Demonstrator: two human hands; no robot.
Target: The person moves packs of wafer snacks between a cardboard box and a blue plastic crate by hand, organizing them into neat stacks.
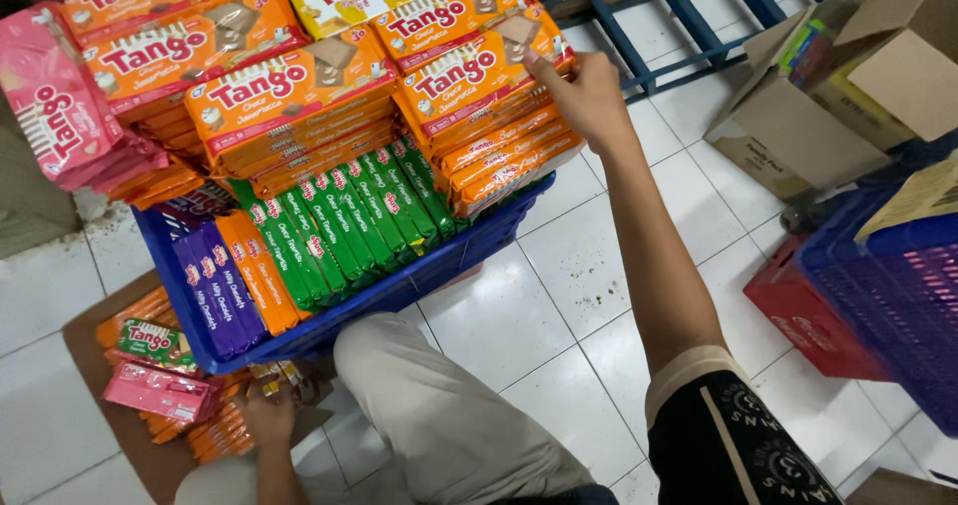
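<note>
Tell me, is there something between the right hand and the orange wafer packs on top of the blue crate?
Nothing visible. The right hand already has its fingers on the top orange wafer pack of the stack in the blue crate.

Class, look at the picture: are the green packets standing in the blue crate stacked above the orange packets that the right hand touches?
No: the green packets stand in the blue crate, beneath the orange packets touched by the right hand.
</note>
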